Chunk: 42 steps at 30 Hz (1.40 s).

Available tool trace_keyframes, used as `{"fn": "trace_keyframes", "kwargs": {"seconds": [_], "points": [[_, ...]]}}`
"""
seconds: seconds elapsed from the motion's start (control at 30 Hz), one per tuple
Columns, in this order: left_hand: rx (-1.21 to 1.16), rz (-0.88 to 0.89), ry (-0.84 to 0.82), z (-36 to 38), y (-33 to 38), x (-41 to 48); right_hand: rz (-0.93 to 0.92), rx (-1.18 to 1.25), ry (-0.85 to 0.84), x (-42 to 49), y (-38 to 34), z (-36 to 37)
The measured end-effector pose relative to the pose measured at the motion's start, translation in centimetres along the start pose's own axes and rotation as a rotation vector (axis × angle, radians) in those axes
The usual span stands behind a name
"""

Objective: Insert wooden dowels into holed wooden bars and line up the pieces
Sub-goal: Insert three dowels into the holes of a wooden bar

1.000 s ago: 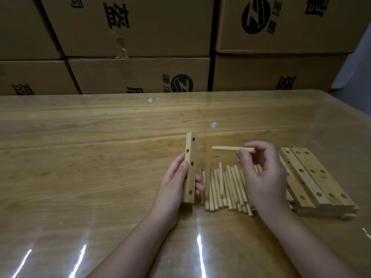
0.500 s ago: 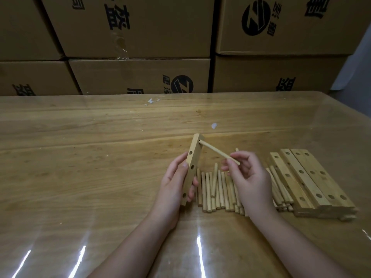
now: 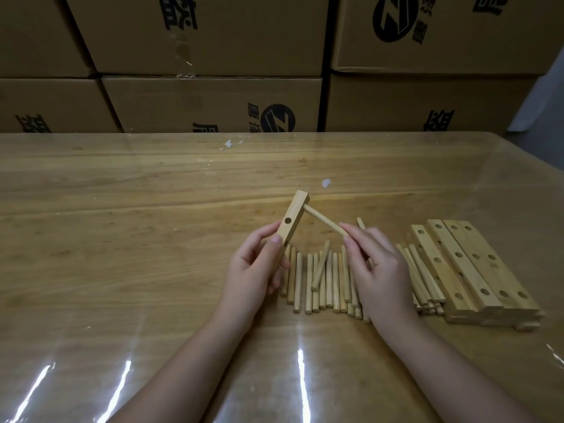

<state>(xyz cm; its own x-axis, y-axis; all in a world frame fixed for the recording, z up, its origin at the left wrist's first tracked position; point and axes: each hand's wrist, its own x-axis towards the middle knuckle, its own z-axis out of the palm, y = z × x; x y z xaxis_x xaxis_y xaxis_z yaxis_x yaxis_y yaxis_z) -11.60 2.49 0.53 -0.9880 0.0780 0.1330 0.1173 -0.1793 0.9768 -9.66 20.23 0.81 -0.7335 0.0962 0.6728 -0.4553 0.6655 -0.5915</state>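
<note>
Dim warm indoor light, white glare streaks on the glossy table [image 3: 122, 239] near the bottom edge, cardboard boxes [image 3: 213, 35] dark behind, slightly soft picture, table edge bent by the wide lens.

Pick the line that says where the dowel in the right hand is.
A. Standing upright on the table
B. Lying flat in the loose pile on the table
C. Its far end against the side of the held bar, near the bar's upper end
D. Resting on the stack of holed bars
C: the dowel, pinched by the right hand, meets the side of the bar that the left hand holds, near its upper end.
</note>
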Motion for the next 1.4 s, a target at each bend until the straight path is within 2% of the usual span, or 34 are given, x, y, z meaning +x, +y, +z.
{"fn": "trace_keyframes", "kwargs": {"seconds": [0.37, 0.63, 1.4], "points": [[0.007, -0.016, -0.087, -1.17, -0.25, 0.44, -0.064, -0.167, 0.003, 0.2, -0.17, -0.27], [-0.003, -0.009, -0.058, -0.97, -0.24, 0.41, -0.083, -0.21, 0.002, 0.38, -0.36, -0.43], [0.054, -0.003, -0.046, -0.6, 0.26, -0.04, 0.062, -0.188, -0.059, 0.42, -0.1, -0.82]]}}
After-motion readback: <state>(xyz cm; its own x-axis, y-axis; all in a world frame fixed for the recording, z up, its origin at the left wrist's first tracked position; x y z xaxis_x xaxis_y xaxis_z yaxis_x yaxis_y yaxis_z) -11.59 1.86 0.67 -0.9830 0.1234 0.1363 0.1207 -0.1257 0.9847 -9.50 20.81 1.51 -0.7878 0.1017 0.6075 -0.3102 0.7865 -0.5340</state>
